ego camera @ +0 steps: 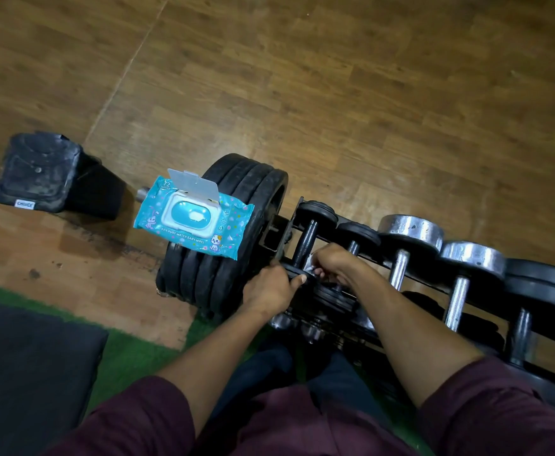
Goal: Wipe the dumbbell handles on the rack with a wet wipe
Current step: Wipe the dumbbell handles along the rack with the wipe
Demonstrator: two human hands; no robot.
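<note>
A black rack (277, 240) holds a row of dumbbells running to the right. The leftmost is a small black dumbbell (305, 240) with a dark handle. My left hand (269, 287) grips its near end plate. My right hand (330, 263) pinches a white wet wipe (309, 265) against the lower part of that handle. Further right stand chrome dumbbells (401, 261) with knurled steel handles. A blue pack of baby wipes (192, 218) lies with its lid flipped up on a stack of black weight plates (236, 209).
A black dumbbell head (39, 172) lies on the wooden floor at the left. A dark mat (29, 363) and green turf (131, 350) sit at the lower left. More dumbbells (302, 327) rest on the rack's lower tier below my arms.
</note>
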